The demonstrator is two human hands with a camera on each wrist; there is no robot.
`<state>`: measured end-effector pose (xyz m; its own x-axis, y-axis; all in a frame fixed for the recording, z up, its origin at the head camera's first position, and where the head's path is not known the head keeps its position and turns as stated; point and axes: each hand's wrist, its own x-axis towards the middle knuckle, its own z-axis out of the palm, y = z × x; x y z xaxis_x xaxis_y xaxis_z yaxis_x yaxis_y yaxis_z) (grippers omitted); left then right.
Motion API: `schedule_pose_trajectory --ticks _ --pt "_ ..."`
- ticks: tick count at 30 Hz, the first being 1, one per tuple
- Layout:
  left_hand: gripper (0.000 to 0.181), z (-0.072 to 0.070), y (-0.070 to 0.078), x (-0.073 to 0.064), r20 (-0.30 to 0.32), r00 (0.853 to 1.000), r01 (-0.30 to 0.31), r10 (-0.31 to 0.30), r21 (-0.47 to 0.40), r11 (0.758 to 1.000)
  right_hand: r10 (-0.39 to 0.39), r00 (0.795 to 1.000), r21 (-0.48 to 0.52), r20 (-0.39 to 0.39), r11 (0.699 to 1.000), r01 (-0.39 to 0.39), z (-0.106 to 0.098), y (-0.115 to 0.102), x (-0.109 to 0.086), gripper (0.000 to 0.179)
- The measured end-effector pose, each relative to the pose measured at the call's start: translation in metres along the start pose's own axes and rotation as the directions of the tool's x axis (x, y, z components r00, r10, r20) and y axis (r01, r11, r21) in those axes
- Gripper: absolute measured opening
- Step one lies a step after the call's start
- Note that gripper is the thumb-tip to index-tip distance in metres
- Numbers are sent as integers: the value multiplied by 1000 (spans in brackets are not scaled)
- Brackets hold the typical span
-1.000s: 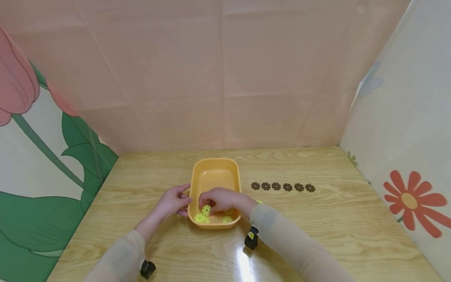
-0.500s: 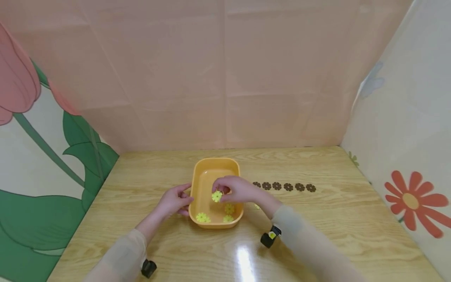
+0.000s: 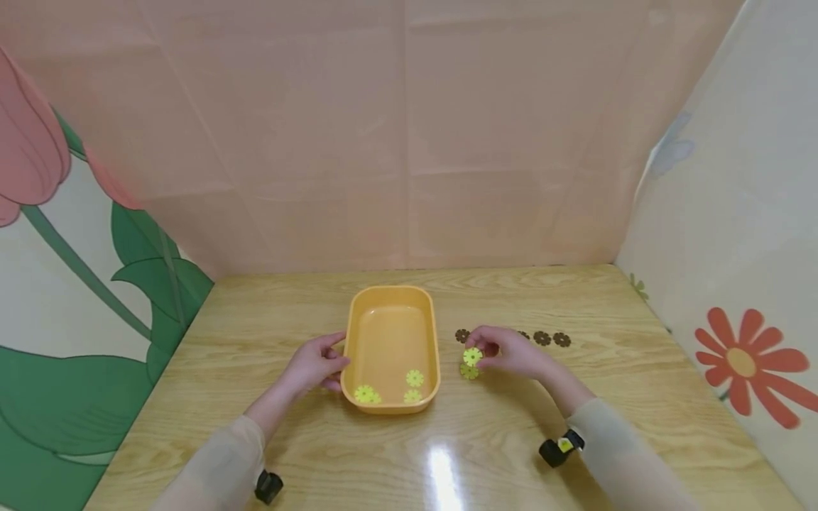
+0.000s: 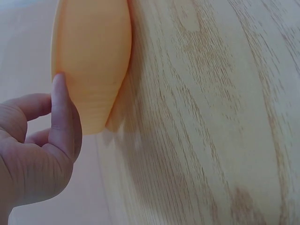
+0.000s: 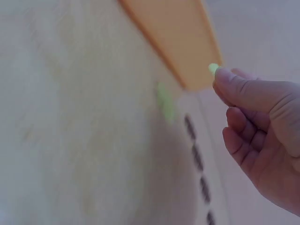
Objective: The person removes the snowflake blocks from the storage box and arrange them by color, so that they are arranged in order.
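Note:
My left hand (image 3: 313, 365) rests against the left side of the orange plastic bin (image 3: 437, 348), thumb and fingertips touching its rim from outside. In the left wrist view the thumb tip meets the wall of the bin (image 4: 93, 47). Right of the bin, my right hand (image 3: 514, 353) pinches a yellow flower-shaped disc (image 3: 473, 356) between thumb and fingers. Just below it in the head view, another yellow disc (image 3: 469, 372) lies on the table. The right wrist view shows only the edge of the pinched disc (image 5: 213, 69) past the thumb.
Several yellow discs (image 3: 415, 378) lie in the near corners of the bin. A row of brown flower-shaped discs (image 3: 542, 338) runs along the table behind my right hand, which hides some of them. A pink cloth backdrop (image 3: 409, 142) and printed side panels (image 3: 735, 213) enclose the wooden table (image 3: 319, 454).
My right hand has lifted a yellow disc out of the bin and carried it right, over the yellow disc on the table. The left hand has stayed at the bin's side.

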<state>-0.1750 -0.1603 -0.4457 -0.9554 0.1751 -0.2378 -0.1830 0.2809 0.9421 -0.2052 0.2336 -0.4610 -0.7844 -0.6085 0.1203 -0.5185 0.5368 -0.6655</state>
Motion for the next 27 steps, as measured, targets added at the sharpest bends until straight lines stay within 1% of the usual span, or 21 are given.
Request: schedule_pose_trajectory --ticks 2,5,11,16,23,25,27 --pt "60 0 0 0 4 1000 -5 5 6 1000 41 999 -13 14 999 -41 -1 8 -9 30" --pt "60 -1 1 -1 6 1000 -11 11 11 1000 64 998 -47 29 997 -62 0 19 -18 28" --pt "60 0 0 -1 -1 1000 -5 5 17 1000 47 999 -104 25 994 -44 3 35 -25 28" --pt "59 1 -1 1 -12 1000 6 -6 17 1000 26 1000 -156 8 987 -24 4 40 -25 28" --pt "60 0 0 0 -3 1000 -2 2 8 1000 43 999 -160 25 986 -38 3 43 -26 27" --pt "60 0 0 0 3 1000 -4 4 14 1000 45 999 -140 30 989 -40 2 43 -26 28" --pt "60 0 -1 1 -2 1000 1 -1 15 1000 45 999 -92 28 995 -42 2 43 -25 28"
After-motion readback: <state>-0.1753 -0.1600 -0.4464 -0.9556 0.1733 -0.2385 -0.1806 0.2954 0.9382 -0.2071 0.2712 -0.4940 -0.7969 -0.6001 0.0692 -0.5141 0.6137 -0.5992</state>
